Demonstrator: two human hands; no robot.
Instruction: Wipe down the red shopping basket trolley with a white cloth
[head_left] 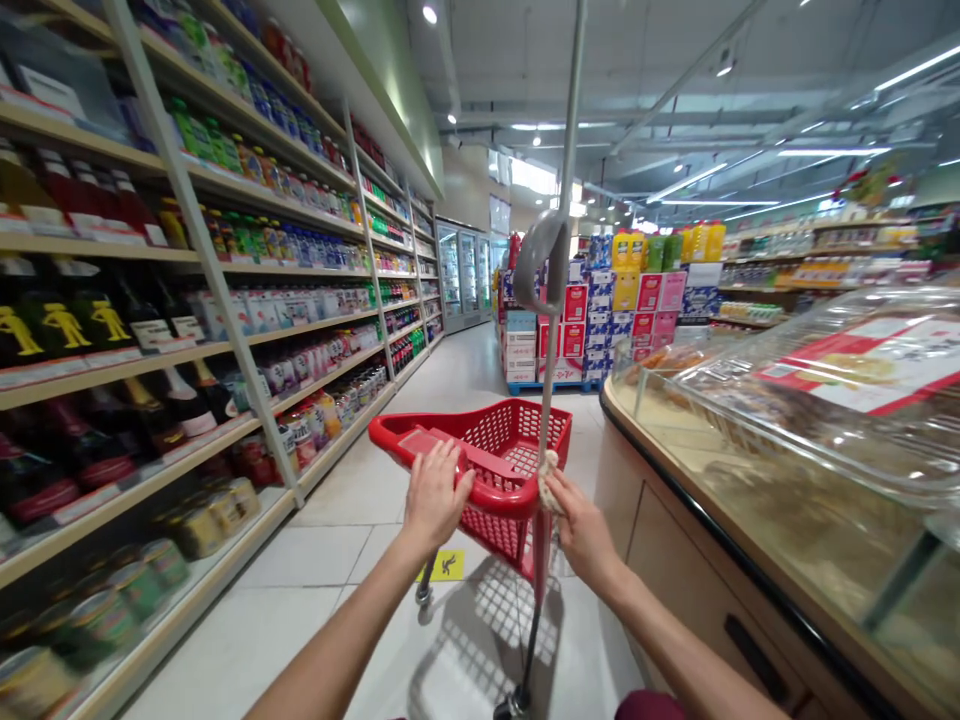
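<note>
A red plastic shopping cart with perforated walls stands in front of me, its basket showing nothing inside. My left hand lies over the cart's red handle, fingers bent across it and thumb to the right. In my right hand is a crumpled whitish cloth, pressed against the right end of the handle beside a tall metal pole. Partway up that pole sits a grey curved holder. Where the cloth meets the pole, my right fingertips are partly hidden.
Shelves of bottles and cans line the left side. On the right is a display counter with clear-lidded packages. Stacked drink boxes stand ahead, and glass-door fridges are farther back. A yellow floor sticker lies below the cart.
</note>
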